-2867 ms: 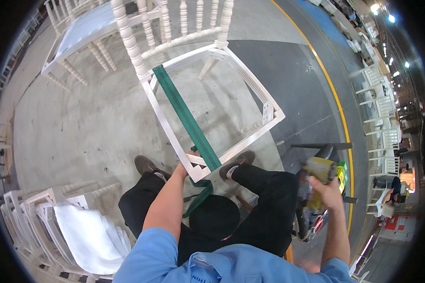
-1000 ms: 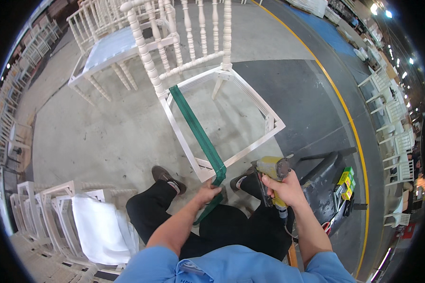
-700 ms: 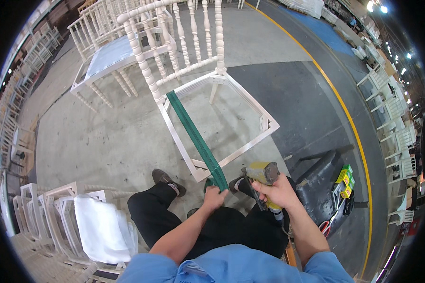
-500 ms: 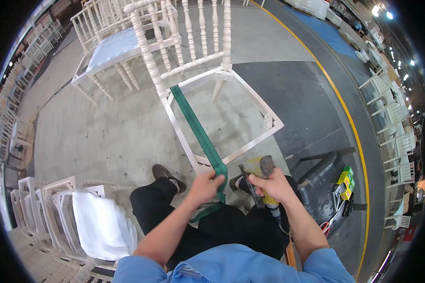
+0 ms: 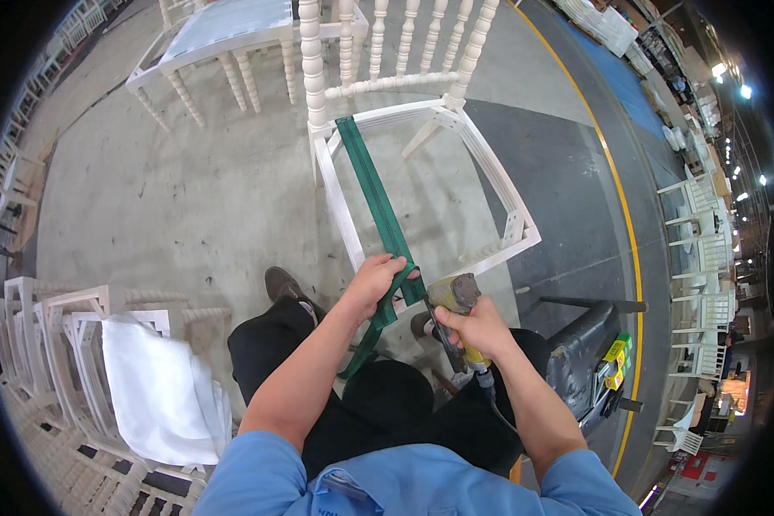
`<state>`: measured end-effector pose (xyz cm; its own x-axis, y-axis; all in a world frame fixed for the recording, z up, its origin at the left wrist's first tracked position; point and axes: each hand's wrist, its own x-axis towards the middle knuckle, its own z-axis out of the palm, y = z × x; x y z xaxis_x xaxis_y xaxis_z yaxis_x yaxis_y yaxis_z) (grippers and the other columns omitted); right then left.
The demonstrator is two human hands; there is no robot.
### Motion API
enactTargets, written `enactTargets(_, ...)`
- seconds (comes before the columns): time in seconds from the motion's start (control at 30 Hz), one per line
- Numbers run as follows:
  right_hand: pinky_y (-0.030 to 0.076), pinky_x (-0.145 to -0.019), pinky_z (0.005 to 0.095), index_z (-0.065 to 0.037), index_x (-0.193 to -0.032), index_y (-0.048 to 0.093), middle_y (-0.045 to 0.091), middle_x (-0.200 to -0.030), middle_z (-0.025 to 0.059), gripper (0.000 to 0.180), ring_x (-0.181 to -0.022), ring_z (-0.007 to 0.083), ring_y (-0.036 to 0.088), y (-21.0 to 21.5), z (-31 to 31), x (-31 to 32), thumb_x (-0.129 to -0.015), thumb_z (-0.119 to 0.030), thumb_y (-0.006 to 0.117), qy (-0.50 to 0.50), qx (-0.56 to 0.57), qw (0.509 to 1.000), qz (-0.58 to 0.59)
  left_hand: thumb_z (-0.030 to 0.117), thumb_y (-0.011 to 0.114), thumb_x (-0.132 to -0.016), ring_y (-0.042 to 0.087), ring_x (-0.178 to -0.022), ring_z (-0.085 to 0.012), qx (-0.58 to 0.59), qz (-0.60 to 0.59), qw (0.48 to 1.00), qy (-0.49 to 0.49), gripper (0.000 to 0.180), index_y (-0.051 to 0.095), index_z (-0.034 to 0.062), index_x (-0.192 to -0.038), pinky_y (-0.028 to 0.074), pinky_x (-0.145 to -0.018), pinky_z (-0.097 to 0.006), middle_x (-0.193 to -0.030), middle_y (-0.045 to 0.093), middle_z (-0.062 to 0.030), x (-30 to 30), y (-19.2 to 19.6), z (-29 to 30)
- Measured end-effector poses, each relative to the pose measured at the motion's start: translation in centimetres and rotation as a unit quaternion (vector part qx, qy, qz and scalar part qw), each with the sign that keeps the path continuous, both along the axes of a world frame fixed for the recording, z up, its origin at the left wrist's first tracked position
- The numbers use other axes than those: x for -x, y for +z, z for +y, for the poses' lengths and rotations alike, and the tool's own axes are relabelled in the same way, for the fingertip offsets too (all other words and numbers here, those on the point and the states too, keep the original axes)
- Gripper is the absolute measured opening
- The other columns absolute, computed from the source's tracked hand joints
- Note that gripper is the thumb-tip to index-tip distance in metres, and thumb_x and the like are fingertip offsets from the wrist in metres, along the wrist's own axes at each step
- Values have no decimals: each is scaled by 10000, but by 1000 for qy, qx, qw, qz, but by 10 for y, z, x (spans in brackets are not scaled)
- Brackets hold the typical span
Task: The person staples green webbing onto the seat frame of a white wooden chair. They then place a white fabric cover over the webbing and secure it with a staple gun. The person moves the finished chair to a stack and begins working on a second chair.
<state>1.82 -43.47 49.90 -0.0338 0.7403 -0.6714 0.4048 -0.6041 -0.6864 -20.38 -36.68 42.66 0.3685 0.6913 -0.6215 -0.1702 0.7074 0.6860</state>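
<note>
A white wooden chair frame (image 5: 500,187) with no seat stands in front of me. A green webbing strap (image 5: 372,189) runs across the seat opening from the back rail to the front rail. My left hand (image 5: 377,283) grips the strap at the front rail and pulls it over the edge. My right hand (image 5: 480,328) holds a yellow and grey pneumatic staple gun (image 5: 452,297) with its nose beside the strap at that rail. An air hose hangs from the gun's handle.
A finished white chair with a pale seat (image 5: 224,30) stands at the far left. Stacked white chair frames and a white cloth (image 5: 159,391) lie at my left. A dark stool (image 5: 586,357) and yellow-green boxes (image 5: 615,361) sit at my right. More white chairs (image 5: 701,258) line the right side.
My right hand brought the staple gun from my right side up to the front rail beside the strap. My left hand slid up the strap and now clamps it over the rail.
</note>
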Motion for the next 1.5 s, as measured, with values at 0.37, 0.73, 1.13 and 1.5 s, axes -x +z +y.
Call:
enactTargets(0.37, 512, -518, 309, -15, -1164, 712, 710, -809, 37, 413, -570, 116, 631, -3, -4, 10, -951, -338, 859, 1, -9, 1000, -12, 289, 548, -1091, 660, -762, -141, 13, -24, 999, 27, 310, 709, 35, -1167, 501, -580, -349, -1092, 790, -56, 1, -7, 2)
enactTargets(0.73, 520, -539, 285, -8, -1155, 733, 729, -847, 33, 389, -600, 115, 646, 4, -12, 32, -954, -317, 858, 24, -2, 999, -42, 284, 563, -1103, 698, -852, -161, 39, -51, 997, 31, 319, 685, 42, -1273, 525, -604, -366, -1119, 812, -79, 11, -15, 3)
enactTargets(1.13, 551, -614, 319, -8, -1162, 708, 723, -859, 43, 469, -692, 138, 675, 134, -78, -182, -920, -363, 895, -250, -188, 941, -125, 309, 632, -1105, 766, -957, -233, 31, -98, 995, 0, 361, 634, 53, -1360, 640, -787, -378, -1181, 737, -95, -9, -15, -56)
enactTargets(1.5, 575, -577, 366, -75, -1266, 677, 686, -1024, 81, 478, -692, 196, 681, 4, -193, -369, -969, -416, 834, -459, -2, 880, 125, 429, 664, -1080, 624, -1246, -337, 109, -285, 906, 292, 455, 655, 82, -1375, 477, -1140, -564, -1361, 665, -124, -84, -62, -82)
